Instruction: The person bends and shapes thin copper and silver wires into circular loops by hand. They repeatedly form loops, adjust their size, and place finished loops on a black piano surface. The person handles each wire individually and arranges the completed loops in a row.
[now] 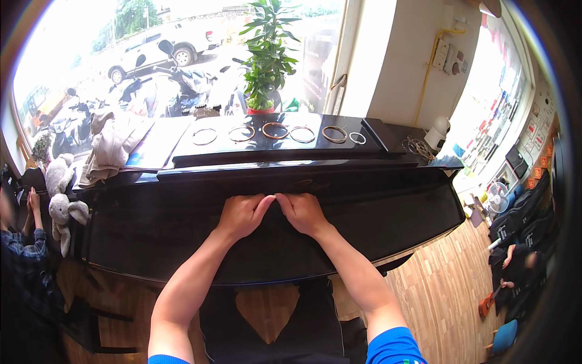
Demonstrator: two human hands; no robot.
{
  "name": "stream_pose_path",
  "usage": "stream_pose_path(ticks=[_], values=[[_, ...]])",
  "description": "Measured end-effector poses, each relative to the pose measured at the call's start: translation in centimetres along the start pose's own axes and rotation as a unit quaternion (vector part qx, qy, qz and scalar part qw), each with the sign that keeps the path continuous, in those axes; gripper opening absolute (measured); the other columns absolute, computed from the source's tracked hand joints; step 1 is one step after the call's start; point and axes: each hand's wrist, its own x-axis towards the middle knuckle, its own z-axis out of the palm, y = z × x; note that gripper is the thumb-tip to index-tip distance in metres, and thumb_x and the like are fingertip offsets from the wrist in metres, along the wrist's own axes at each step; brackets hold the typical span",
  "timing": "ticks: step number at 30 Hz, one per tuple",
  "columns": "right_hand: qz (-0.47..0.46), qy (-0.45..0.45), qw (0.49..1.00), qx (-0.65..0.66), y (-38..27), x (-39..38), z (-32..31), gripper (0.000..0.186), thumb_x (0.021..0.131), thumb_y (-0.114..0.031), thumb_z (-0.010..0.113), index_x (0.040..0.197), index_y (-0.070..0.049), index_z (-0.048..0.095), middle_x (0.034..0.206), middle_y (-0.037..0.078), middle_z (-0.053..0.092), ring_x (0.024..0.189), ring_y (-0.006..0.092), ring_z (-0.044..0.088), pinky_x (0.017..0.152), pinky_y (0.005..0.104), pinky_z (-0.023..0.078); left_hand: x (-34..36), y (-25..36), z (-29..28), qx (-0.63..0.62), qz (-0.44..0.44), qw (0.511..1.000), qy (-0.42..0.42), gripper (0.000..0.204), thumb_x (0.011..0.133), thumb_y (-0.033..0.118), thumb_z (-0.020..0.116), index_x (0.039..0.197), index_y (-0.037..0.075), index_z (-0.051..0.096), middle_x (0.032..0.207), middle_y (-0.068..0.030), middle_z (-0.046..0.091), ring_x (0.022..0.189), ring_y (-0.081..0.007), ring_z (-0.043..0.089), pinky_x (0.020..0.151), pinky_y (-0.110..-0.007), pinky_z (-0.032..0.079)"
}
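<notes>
Both my hands are over the closed lid of a glossy black upright piano (151, 236). My left hand (241, 213) and my right hand (302, 212) meet at the middle, thumb tip against thumb tip. On each hand the fingers are curled in, and their tips are hidden below the knuckles. No held thing shows in either hand. Whether the knuckles press on the lid I cannot tell. Along the piano top, beyond my hands, lie several coiled rings of wire, copper-coloured ones such as this coil (276, 130) and a smaller pale one (357, 138).
A grey cloth (118, 145) and papers lie on the piano's left end, above grey plush toys (60, 209). A potted plant (260, 109) stands behind. At right are tangled wire (418, 147) and a white device (436, 132). People sit at both sides; one has a ukulele (486, 303).
</notes>
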Motion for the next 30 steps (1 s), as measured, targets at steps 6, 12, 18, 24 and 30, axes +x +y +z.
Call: stream_pose_path(ticks=[6, 12, 18, 24, 30], values=[[-0.013, 0.009, 1.000, 0.001, -0.20, -0.05, 0.02, 0.044, 0.103, -0.034, 0.047, 0.077, -0.006, 0.067, 0.064, 0.010, 0.064, 0.062, 0.0331, 0.065, 0.060, 0.0418, 0.050, -0.09, -0.13, 0.29, -0.009, -0.001, 1.000, 0.021, 0.040, 0.099, 0.033, 0.060, 0.073, 0.003, 0.066, 0.061, -0.0174, 0.059, 0.056, -0.0383, 0.059, 0.052, -0.042, 0.045], [0.025, -0.026, 0.999, 0.002, -0.21, 0.03, -0.39, 0.037, 0.101, -0.037, 0.051, 0.094, -0.010, 0.076, 0.080, 0.015, 0.071, 0.076, 0.0386, 0.067, 0.067, 0.0455, 0.054, -0.05, -0.15, 0.24, -0.011, -0.001, 1.000, 0.021, 0.038, 0.098, 0.031, 0.062, 0.072, 0.003, 0.067, 0.061, -0.0173, 0.059, 0.056, -0.0372, 0.060, 0.051, -0.041, 0.045], [0.036, -0.040, 0.999, 0.005, -0.27, 0.04, -0.49, 0.036, 0.101, -0.037, 0.050, 0.098, -0.012, 0.076, 0.082, 0.014, 0.071, 0.077, 0.0383, 0.067, 0.068, 0.0452, 0.054, -0.08, -0.38, 0.20, -0.002, 0.004, 1.000, 0.016, 0.038, 0.098, 0.030, 0.062, 0.071, 0.003, 0.066, 0.060, -0.0170, 0.058, 0.054, -0.0362, 0.058, 0.050, -0.041, 0.044], [0.015, -0.015, 1.000, 0.003, -0.41, 0.00, -0.22, 0.038, 0.102, -0.034, 0.049, 0.084, -0.008, 0.070, 0.071, 0.012, 0.067, 0.067, 0.0350, 0.065, 0.063, 0.0427, 0.051, -0.03, -0.18, -0.05, 0.008, 0.014, 1.000, 0.016, 0.039, 0.098, 0.033, 0.061, 0.070, 0.005, 0.066, 0.061, -0.0150, 0.059, 0.054, -0.0364, 0.058, 0.050, -0.041, 0.044], [-0.009, 0.008, 1.000, 0.004, -0.22, -0.06, 0.06, 0.043, 0.103, -0.032, 0.049, 0.075, -0.005, 0.066, 0.064, 0.011, 0.065, 0.061, 0.0336, 0.064, 0.060, 0.0418, 0.049, -0.17, -0.51, 0.51, -0.005, 0.015, 0.999, 0.040, 0.043, 0.098, 0.038, 0.060, 0.069, 0.007, 0.065, 0.062, -0.0141, 0.061, 0.058, -0.0375, 0.061, 0.051, -0.043, 0.047]])
